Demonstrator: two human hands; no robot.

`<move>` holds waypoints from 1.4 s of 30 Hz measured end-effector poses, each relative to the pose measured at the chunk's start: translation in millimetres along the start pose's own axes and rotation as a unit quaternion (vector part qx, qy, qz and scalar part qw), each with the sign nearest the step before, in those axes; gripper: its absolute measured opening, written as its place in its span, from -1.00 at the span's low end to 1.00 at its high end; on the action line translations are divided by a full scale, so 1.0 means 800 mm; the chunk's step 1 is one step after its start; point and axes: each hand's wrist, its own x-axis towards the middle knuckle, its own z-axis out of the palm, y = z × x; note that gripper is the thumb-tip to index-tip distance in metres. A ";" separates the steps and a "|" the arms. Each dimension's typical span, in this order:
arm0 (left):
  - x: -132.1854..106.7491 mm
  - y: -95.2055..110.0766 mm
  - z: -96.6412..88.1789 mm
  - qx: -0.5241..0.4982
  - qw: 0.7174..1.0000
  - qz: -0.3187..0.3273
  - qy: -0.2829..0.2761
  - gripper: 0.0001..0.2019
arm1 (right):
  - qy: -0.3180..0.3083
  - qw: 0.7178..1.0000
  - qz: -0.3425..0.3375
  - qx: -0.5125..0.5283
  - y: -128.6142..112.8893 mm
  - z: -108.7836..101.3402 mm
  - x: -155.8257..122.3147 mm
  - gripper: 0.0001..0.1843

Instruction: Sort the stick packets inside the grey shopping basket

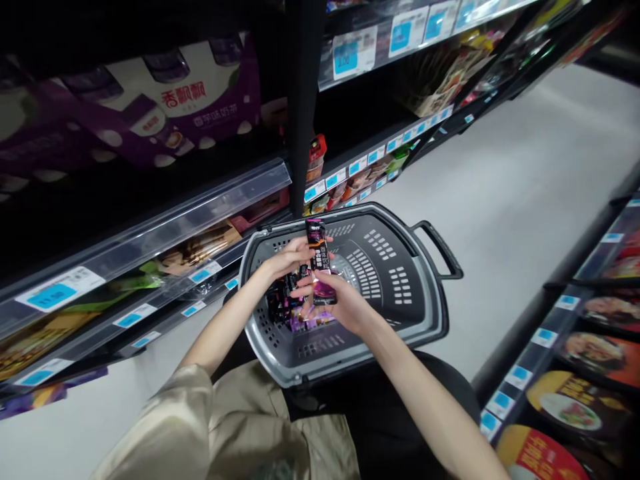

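In both hands (pixel 287 259) (pixel 347 305) gleams a slim packet (pixel 321 259).

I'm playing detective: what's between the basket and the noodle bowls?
Beyond the basket, the head view shows pale floor, then a shelf edge with price tags.

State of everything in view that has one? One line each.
left hand: on the packet, fingers partly behind it
right hand: holding the packet, thumb in front
packet: held above basket; seal unclear
basket: open-topped, partly filled
basket handle: swung outward, unheld
packets inside: loose, partly hidden
purple cartons: shelved
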 end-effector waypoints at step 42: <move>0.014 -0.008 0.004 -0.025 0.998 -0.017 0.062 -0.48 | 0.165 0.984 -0.062 -0.007 0.006 0.012 0.021 -0.63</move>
